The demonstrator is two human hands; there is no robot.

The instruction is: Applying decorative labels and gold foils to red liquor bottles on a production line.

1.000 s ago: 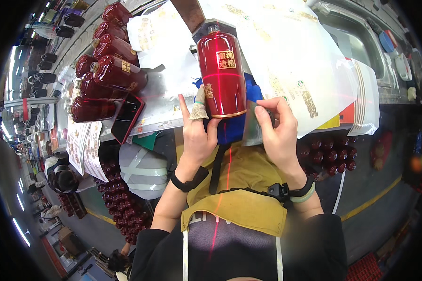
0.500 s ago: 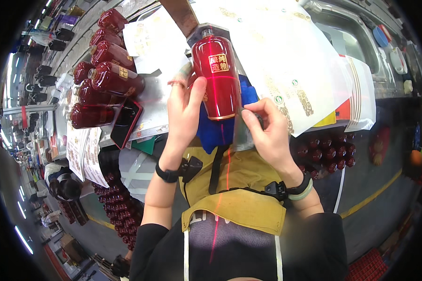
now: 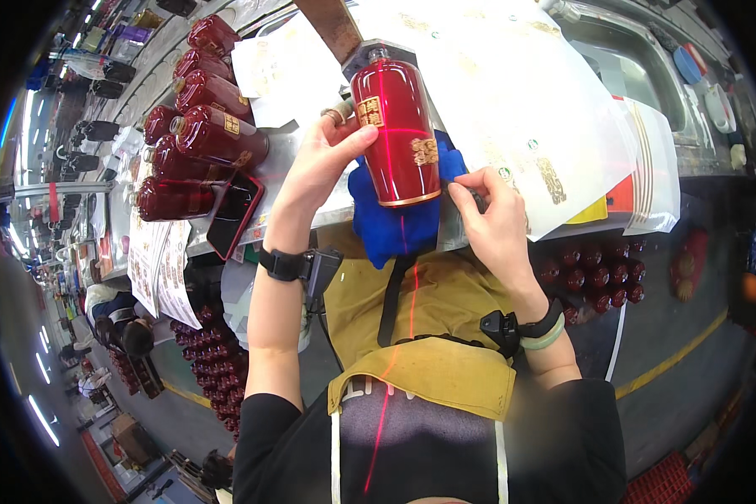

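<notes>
Red bottle [image 3: 395, 109] has turned against the left grip [image 3: 321, 161], curled holding its side, bringing a gold pattern [image 3: 424, 152] toward the right grip [image 3: 497, 212], pinching something dark.

The shiny red bottle [image 3: 391, 172] has turned. Its gold square label [image 3: 369, 112] was on the front a second ago, and now it has slid round to 10 o'clock. A gold pattern [image 3: 424, 151] has popped up at 4 o'clock, and the one at 8 o'clock has gone from sight. The left hand [image 3: 315, 160] was down at 7 o'clock with a finger sticking up; now it is at 9 o'clock, its thumb [image 3: 359, 144] on the glass. More blue cloth [image 3: 376, 231] shows at 7 o'clock. The right hand [image 3: 491, 206] is a bit farther from the bottle than half a second ago.
</notes>
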